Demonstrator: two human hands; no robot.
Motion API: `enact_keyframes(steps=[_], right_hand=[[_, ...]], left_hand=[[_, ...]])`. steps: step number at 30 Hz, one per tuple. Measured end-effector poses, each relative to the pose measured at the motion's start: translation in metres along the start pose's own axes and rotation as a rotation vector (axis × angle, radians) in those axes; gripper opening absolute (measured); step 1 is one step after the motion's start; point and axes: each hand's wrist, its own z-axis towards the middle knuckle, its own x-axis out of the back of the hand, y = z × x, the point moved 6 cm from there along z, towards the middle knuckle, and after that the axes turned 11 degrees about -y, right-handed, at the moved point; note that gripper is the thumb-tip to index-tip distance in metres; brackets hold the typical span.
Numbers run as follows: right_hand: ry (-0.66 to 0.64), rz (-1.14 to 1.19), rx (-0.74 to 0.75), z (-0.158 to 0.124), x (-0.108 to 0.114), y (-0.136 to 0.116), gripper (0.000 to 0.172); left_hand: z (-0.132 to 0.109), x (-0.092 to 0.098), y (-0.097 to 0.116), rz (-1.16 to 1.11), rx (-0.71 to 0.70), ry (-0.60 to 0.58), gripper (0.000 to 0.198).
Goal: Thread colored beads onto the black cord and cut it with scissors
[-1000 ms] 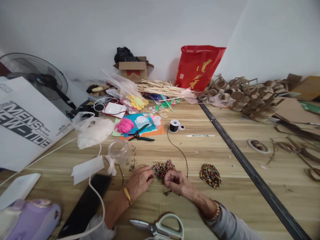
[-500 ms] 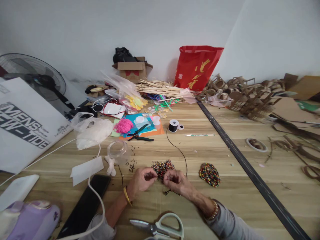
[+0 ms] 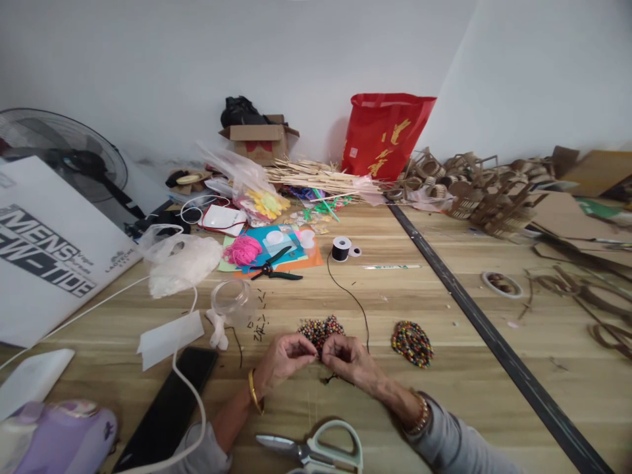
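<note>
A pile of small multicoloured beads (image 3: 320,326) lies on the table just beyond my fingertips. My left hand (image 3: 289,359) is closed in a pinch at the pile's near edge; a tiny speck shows at its fingertips, too small to name. Close by on the right, my right hand (image 3: 348,361) also pinches with thumb and forefinger, and what it holds is hidden. A thin black cord (image 3: 356,299) runs from a spool (image 3: 341,249) down to behind my right hand. Below that hand a dark knotted cord end (image 3: 328,380) shows. To the right lies a coiled beaded strand (image 3: 413,343).
Scissors (image 3: 316,451) lie at the near edge. Black-handled cutters (image 3: 270,268) and pink yarn (image 3: 243,250) rest on coloured sheets. A black phone-like slab (image 3: 168,408) and a white cable (image 3: 190,388) are at left. A dark strip (image 3: 474,313) crosses the table on the right.
My left hand has moved slightly right, bringing its fingertips closer to my right hand. The whole view has shifted a little; the right hand stays almost still.
</note>
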Motion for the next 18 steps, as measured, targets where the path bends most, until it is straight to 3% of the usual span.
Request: enact_keyframes(steps=[18], right_hand=[[0.0, -0.004, -0.032, -0.0004, -0.0013, 0.0009, 0.036]], left_hand=[[-0.0019, -0.0041, 0.0037, 0.027, -0.02, 0.002, 0.006]])
